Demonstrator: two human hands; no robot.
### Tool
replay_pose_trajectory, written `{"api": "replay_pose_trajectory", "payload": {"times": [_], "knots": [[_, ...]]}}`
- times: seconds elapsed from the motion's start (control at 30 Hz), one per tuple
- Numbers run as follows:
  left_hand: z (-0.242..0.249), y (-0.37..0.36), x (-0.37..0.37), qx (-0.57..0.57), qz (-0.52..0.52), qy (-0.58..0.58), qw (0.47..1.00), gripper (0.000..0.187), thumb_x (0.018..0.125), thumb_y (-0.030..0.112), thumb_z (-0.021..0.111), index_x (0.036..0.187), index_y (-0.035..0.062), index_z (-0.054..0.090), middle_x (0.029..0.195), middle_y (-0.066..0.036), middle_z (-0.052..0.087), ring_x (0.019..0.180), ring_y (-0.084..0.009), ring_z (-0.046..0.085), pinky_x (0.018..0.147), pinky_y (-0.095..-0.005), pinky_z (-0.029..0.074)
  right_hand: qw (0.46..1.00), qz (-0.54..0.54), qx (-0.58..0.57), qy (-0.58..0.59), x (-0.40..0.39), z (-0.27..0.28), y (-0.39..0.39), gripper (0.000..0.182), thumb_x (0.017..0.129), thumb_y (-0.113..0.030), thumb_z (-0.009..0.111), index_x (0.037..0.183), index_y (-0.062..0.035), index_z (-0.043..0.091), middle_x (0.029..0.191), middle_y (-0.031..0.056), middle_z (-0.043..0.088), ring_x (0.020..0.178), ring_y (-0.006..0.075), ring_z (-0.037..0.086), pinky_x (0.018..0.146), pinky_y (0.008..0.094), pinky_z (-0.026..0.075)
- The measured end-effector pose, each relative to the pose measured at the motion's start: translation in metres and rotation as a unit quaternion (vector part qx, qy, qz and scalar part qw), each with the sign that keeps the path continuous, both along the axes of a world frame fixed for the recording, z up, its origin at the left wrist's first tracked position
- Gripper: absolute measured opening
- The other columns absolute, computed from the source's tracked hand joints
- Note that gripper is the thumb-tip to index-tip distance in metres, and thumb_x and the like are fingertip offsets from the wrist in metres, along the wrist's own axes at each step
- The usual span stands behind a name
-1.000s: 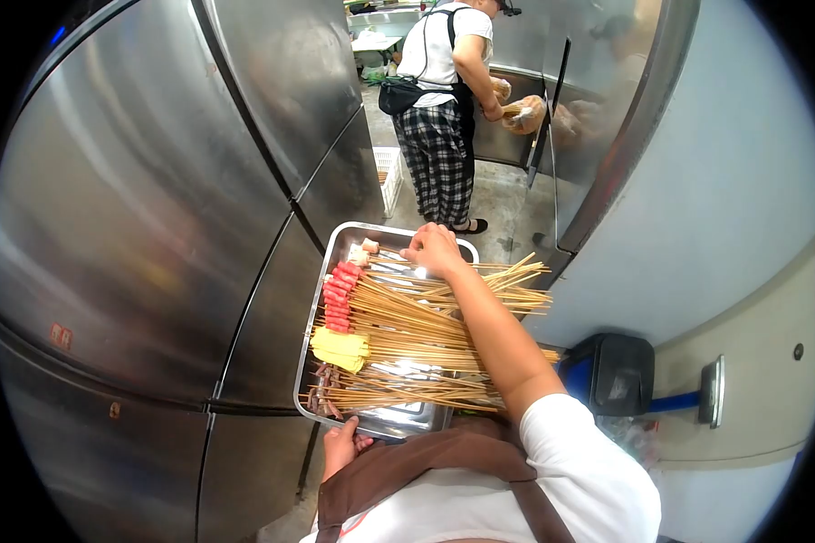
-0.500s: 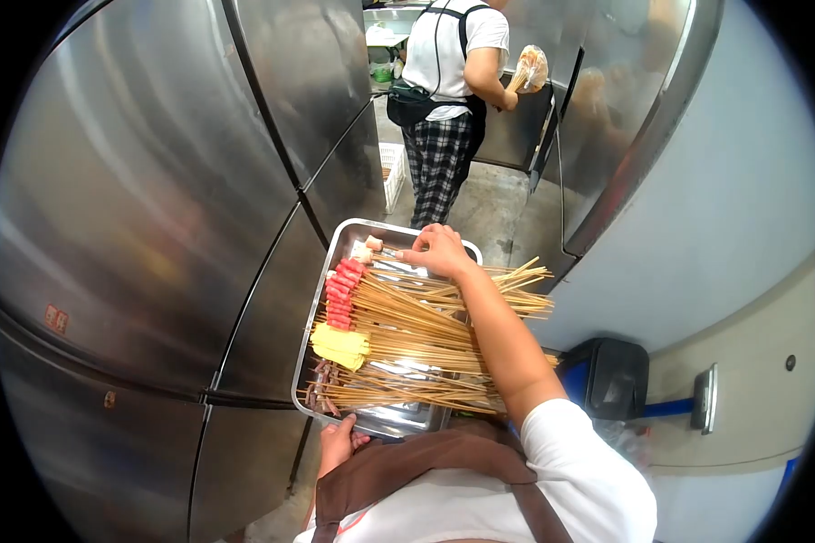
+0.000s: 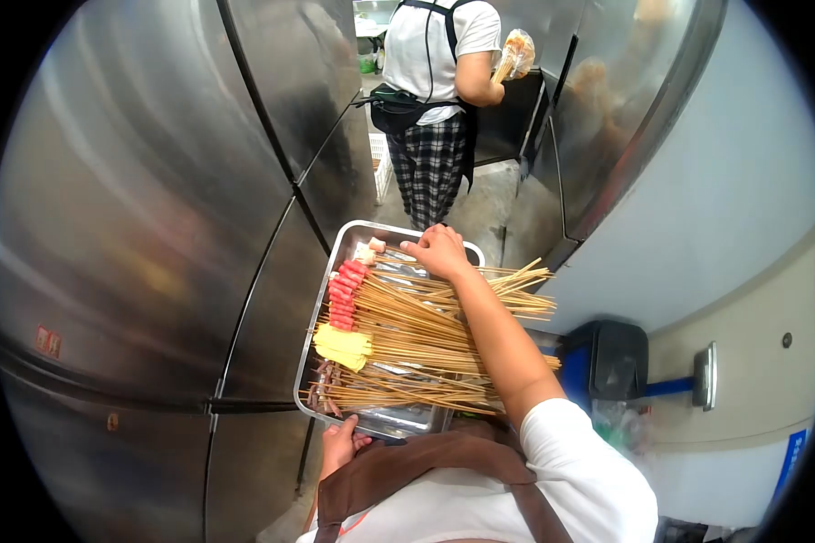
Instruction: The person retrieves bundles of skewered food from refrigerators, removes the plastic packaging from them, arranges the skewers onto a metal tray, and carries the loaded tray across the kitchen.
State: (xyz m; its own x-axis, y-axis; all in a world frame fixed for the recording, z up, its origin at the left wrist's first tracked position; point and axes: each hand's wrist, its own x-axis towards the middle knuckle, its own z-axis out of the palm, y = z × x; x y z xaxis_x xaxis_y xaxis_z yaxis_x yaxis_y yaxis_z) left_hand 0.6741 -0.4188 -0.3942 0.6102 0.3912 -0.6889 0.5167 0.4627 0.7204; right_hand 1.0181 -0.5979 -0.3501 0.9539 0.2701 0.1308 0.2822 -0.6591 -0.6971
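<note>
A rectangular metal tray is held against my apron, loaded with food skewers. Their wooden sticks point right, and some jut past the rim. Along the left side lie red pieces, yellow folded pieces, purplish-brown pieces and a few pale pieces. My left hand grips the near left rim, thumb on top and most fingers hidden. Reaching across the sticks, my right hand is closed over the far rim, its thumb inside the tray.
Ahead, a person with their back to me carries bagged skewers. Steel fridge doors line the left, and another steel door stands front right. A dark bin is at right. A white crate sits beyond the left doors.
The view has shifted slightly forward past the fridge doors. The person ahead has moved a little left in view. Both my hands keep their hold on the tray.
</note>
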Motion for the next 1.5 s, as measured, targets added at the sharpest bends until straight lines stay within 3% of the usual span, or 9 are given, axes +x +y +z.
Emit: {"api": "replay_pose_trajectory", "payload": {"times": [0.57, 0.7, 0.8, 0.87, 1.0, 1.13, 1.23, 1.37, 1.5], "knots": [[-0.021, 0.020, 0.006, -0.014, -0.028, -0.010, 0.999, 0.018, 0.085, 0.016, 0.057, 0.086, -0.0017, 0.056, 0.066, -0.011, 0.059, 0.051, -0.0154, 0.056, 0.047, -0.0252, 0.050, 0.998, -0.039, -0.047, -0.020, -0.004, -0.011, 0.011, 0.035, 0.070, -0.042, 0.067, 0.063, -0.0069, 0.066, 0.083, 0.0143, 0.060, 0.090, 0.0313, 0.052, 0.083, 0.0398, 0.039], [-0.025, 0.016, 0.012, -0.028, -0.022, 0.001, 0.999, 0.019, 0.086, 0.015, 0.056, 0.093, -0.0021, 0.054, 0.073, -0.013, 0.061, 0.056, -0.0164, 0.058, 0.050, -0.0270, 0.051, 0.997, -0.016, -0.060, 0.037, 0.009, -0.023, 0.019, 0.033, 0.071, -0.041, 0.067, 0.067, -0.0077, 0.068, 0.091, 0.0140, 0.059, 0.097, 0.0305, 0.049, 0.086, 0.0397, 0.037], [-0.033, 0.014, 0.019, -0.028, -0.020, 0.012, 0.999, 0.021, 0.086, 0.015, 0.055, 0.098, -0.0021, 0.052, 0.075, -0.012, 0.061, 0.057, -0.0169, 0.059, 0.052, -0.0276, 0.052, 0.998, -0.009, -0.060, 0.016, 0.018, -0.034, 0.023, 0.033, 0.071, -0.040, 0.067, 0.067, -0.0079, 0.068, 0.091, 0.0139, 0.059, 0.096, 0.0304, 0.050, 0.086, 0.0396, 0.037], [-0.040, 0.011, 0.019, -0.027, -0.016, 0.024, 0.999, 0.021, 0.086, 0.015, 0.055, 0.098, -0.0018, 0.052, 0.075, -0.012, 0.061, 0.057, -0.0169, 0.059, 0.052, -0.0274, 0.052, 0.999, -0.006, -0.043, -0.018, 0.021, -0.039, 0.025, 0.035, 0.071, -0.038, 0.068, 0.065, -0.0036, 0.066, 0.082, 0.0158, 0.061, 0.089, 0.0317, 0.054, 0.081, 0.0402, 0.041], [-0.025, -0.011, 0.022, -0.008, 0.025, 0.014, 1.000, 0.020, 0.086, 0.015, 0.056, 0.098, -0.0004, 0.053, 0.075, -0.009, 0.060, 0.058, -0.0161, 0.058, 0.052, -0.0269, 0.051, 0.999, 0.022, -0.028, 0.001, 0.029, -0.033, 0.024, 0.035, 0.071, -0.038, 0.068, 0.065, -0.0034, 0.066, 0.081, 0.0160, 0.061, 0.088, 0.0319, 0.054, 0.081, 0.0401, 0.041], [-0.017, -0.022, 0.028, -0.004, 0.030, 0.030, 0.999, 0.019, 0.085, 0.015, 0.057, 0.097, 0.0000, 0.053, 0.074, -0.009, 0.059, 0.059, -0.0157, 0.057, 0.052, -0.0268, 0.051, 0.998, 0.039, -0.034, 0.021, 0.043, -0.031, 0.015, 0.033, 0.071, -0.040, 0.067, 0.066, -0.0080, 0.067, 0.091, 0.0140, 0.060, 0.096, 0.0297, 0.051, 0.085, 0.0391, 0.038], [-0.031, -0.022, 0.027, -0.002, 0.053, 0.012, 0.999, 0.018, 0.085, 0.015, 0.057, 0.095, 0.0003, 0.054, 0.076, -0.010, 0.060, 0.059, -0.0162, 0.058, 0.053, -0.0274, 0.052, 0.998, 0.043, -0.038, 0.016, 0.043, -0.034, 0.017, 0.034, 0.072, -0.041, 0.066, 0.067, -0.0080, 0.067, 0.092, 0.0138, 0.059, 0.097, 0.0297, 0.051, 0.087, 0.0388, 0.038], [0.013, -0.050, 0.038, 0.030, 0.079, 0.029, 0.996, 0.018, 0.085, 0.015, 0.057, 0.094, 0.0002, 0.054, 0.078, -0.011, 0.061, 0.060, -0.0169, 0.059, 0.054, -0.0282, 0.052, 0.998, 0.053, -0.009, 0.029, 0.057, -0.036, 0.000, 0.034, 0.072, -0.042, 0.065, 0.068, -0.0086, 0.067, 0.093, 0.0137, 0.060, 0.097, 0.0297, 0.051, 0.088, 0.0382, 0.038], [0.025, -0.056, 0.047, 0.047, 0.060, 0.052, 0.996, 0.020, 0.086, 0.016, 0.057, 0.097, -0.0012, 0.055, 0.079, -0.011, 0.061, 0.060, -0.0167, 0.060, 0.054, -0.0272, 0.052, 0.997, 0.057, -0.008, 0.055, 0.063, -0.041, -0.008, 0.034, 0.073, -0.042, 0.064, 0.068, -0.0089, 0.065, 0.094, 0.0129, 0.058, 0.097, 0.0294, 0.050, 0.087, 0.0389, 0.037]]}}
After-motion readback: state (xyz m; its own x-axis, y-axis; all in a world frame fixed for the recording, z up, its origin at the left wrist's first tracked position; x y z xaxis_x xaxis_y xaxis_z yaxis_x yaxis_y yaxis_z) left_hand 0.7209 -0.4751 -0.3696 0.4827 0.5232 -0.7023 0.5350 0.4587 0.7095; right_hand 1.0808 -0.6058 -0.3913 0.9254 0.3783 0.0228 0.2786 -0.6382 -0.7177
